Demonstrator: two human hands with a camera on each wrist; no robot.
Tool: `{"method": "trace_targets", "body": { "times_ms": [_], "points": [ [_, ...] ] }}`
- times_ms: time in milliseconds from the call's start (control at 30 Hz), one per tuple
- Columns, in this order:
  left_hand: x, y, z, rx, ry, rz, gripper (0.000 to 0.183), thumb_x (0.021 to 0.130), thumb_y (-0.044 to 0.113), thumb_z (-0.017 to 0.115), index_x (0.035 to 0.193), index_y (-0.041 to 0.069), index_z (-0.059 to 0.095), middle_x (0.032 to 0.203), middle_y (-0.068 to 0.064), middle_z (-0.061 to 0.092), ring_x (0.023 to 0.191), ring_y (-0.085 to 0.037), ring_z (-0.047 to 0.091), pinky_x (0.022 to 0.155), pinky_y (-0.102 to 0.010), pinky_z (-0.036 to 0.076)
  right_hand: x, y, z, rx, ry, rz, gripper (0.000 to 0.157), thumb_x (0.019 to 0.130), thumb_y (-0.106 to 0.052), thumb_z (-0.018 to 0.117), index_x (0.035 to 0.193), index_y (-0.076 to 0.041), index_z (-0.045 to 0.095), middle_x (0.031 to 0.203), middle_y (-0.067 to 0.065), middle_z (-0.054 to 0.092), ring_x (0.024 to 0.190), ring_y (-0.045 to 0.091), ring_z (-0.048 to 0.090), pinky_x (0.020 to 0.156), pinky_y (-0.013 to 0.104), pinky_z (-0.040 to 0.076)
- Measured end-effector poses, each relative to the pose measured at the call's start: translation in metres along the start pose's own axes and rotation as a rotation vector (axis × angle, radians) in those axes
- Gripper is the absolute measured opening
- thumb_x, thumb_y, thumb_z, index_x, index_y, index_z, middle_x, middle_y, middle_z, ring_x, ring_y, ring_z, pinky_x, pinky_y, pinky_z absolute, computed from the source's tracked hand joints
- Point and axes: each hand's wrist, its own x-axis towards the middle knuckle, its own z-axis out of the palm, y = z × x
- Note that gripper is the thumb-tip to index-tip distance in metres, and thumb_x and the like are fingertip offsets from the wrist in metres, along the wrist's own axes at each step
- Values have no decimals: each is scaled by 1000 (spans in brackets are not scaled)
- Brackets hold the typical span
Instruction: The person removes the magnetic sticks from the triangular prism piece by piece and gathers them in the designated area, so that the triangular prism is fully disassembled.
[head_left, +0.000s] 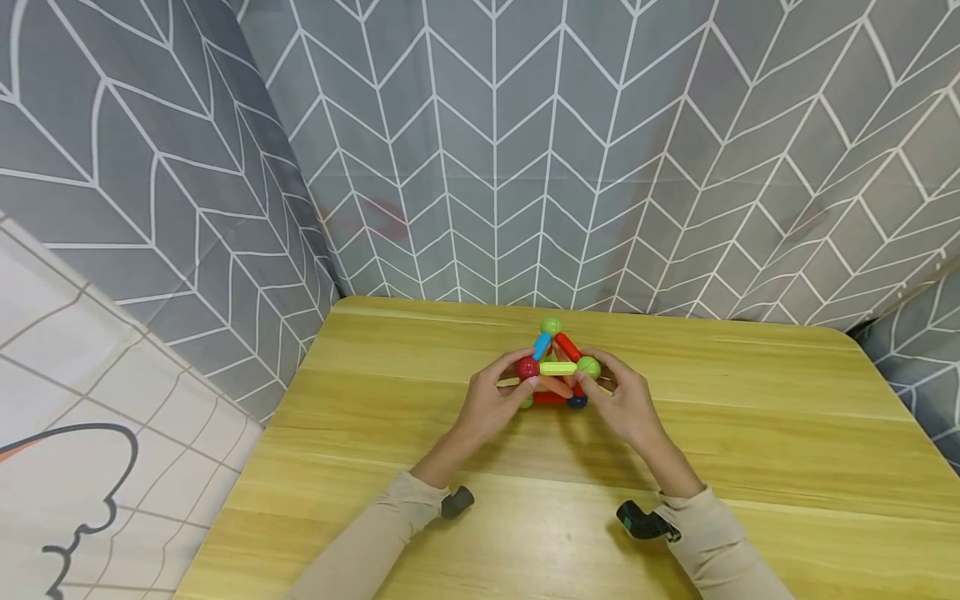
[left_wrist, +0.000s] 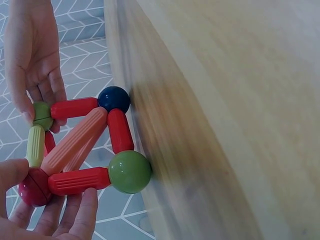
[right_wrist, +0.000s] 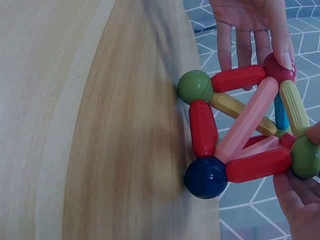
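A frame of magnetic building sticks and balls stands on the wooden table, held between both hands. My left hand [head_left: 486, 407] pinches its red ball [head_left: 527, 367] at the upper left corner. At the upper right, my right hand [head_left: 628, 404] grips a green ball [head_left: 588, 367] between thumb and fingers. A yellow-green stick [head_left: 558, 367] joins these two balls. Lower down, a dark blue ball [right_wrist: 205, 177] and another green ball [left_wrist: 130, 171] sit at the tabletop, linked by a red stick [right_wrist: 203, 128]. A pink stick [right_wrist: 247, 120] runs diagonally from the blue ball to the red one.
Behind the hands, a further green ball [head_left: 551, 326] tops a blue stick [head_left: 542, 345] and a red stick [head_left: 567, 347]. The wooden table [head_left: 750, 417] extends to both sides. A grey patterned curtain [head_left: 465, 150] hangs along its back edge.
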Motion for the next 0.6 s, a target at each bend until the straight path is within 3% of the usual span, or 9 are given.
{"method": "trace_targets", "body": {
  "times_ms": [267, 600],
  "points": [
    [1, -3, 1, 10, 1, 5, 44, 94, 2, 67, 137, 0, 58, 134, -23, 62, 119, -40, 63, 94, -50, 57, 0, 0, 0, 18, -7, 5, 36, 98, -9, 64, 131, 3, 60, 125, 24, 66, 115, 34, 66, 90, 17, 54],
    [0, -1, 1, 13, 2, 7, 42, 95, 4, 67, 136, -1, 58, 132, -23, 64, 118, -40, 63, 88, -34, 60, 2, -1, -4, -23, -27, 9, 36, 98, -11, 64, 132, 1, 61, 126, 23, 67, 114, 35, 67, 92, 28, 56]
  ]
}}
